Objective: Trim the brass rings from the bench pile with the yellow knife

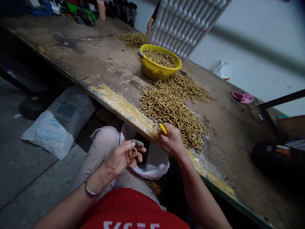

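Note:
A brass-coloured ring (133, 152) is pinched in my left hand (122, 156), above my lap; one finger wears a grey cover (137, 143). My right hand (171, 139) is closed around a tool with a yellow handle (163, 128), whose working end I cannot make out. It rests at the table's near edge, beside a large heap of similar rings (171, 105). A few rings lie at the heap's near side by the yellow handle. Behind the heap stands a yellow basin (159, 70) filled with more rings. Below my hands hangs an open white bag (152, 170).
Yellow tape (124, 103) covers the worn table's (95, 57) front edge. Farther back are another ring pile (133, 39) and a person's hand (149, 31), near a translucent ridged panel (186, 25). A white sack (60, 121) lies on the floor; pink cloth (242, 97) lies right.

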The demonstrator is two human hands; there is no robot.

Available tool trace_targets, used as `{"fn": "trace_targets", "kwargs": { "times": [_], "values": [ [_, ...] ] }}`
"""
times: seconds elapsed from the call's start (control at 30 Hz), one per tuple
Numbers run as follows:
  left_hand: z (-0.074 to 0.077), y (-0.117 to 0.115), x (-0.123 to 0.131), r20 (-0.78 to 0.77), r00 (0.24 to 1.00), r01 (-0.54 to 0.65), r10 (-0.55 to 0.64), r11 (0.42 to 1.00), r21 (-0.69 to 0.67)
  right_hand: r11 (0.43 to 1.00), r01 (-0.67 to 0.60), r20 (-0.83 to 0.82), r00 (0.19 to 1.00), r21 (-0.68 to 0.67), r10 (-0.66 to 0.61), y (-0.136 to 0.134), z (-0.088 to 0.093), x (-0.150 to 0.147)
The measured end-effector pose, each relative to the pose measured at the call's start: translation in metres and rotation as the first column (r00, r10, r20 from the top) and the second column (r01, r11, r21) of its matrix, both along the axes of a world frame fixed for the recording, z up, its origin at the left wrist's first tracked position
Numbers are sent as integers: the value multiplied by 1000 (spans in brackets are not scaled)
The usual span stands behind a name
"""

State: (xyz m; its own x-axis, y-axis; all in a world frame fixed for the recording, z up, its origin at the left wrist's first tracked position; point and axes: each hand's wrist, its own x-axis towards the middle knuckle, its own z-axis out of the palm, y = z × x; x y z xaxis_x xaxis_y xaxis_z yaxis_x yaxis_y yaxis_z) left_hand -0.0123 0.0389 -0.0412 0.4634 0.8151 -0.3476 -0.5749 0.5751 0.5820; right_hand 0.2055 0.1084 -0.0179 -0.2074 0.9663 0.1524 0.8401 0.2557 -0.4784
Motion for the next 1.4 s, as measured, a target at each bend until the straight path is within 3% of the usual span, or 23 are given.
{"fn": "trace_targets", "kwargs": {
  "times": [0.07, 0.17, 0.37, 0.47, 0.57, 0.77, 0.93, 1.0, 1.07, 1.13, 1.27, 1.4],
  "values": [
    [-1, -1, 3, -45, 999, -28, 28, 1000, -3, 979, -169, -197, 970, -115, 144, -17, 13, -3],
    [0, -6, 7, -117, 993, -2, 5, 1000, 19, 912, -361, -348, 895, -194, 280, -39, 28, -9],
    [14, -20, 7, -100, 988, 123, -117, 991, 54, 875, -456, -406, 839, -163, 362, -62, 35, -18],
    [20, -27, 8, -135, 986, 107, -95, 991, 79, 909, -404, -356, 868, -99, 347, -73, 33, -20],
    [25, -32, 11, -250, 968, 43, -7, 989, 139, 939, -340, -173, 929, -51, 327, -84, 31, -20],
    [31, -29, 13, -415, 904, 28, 99, 956, 291, 950, -286, 100, 949, -126, 299, -96, 31, -21],
    [30, -30, 9, -524, 847, 108, 91, 936, 336, 958, -238, 251, 928, -162, 274, -90, 25, -23],
    [36, -34, 6, -534, 843, 137, 62, 936, 325, 981, -108, 385, 908, -164, 164, -80, 18, -15],
    [44, -37, 3, -528, 849, 183, 16, 929, 322, 985, 101, 509, 860, -142, -15, -68, 11, -2],
    [48, -38, 1, -498, 866, 226, -40, 920, 319, 977, 202, 522, 842, -71, -137, -54, 5, 12],
    [34, -30, 5, -367, 928, 156, -58, 957, 243, 984, 158, 417, 891, 82, -178, -31, -3, 21],
    [14, -20, 12, -303, 953, 61, -5, 983, 176, 971, 211, 465, 852, 117, -241, -7, -8, 12]
  ]
}}
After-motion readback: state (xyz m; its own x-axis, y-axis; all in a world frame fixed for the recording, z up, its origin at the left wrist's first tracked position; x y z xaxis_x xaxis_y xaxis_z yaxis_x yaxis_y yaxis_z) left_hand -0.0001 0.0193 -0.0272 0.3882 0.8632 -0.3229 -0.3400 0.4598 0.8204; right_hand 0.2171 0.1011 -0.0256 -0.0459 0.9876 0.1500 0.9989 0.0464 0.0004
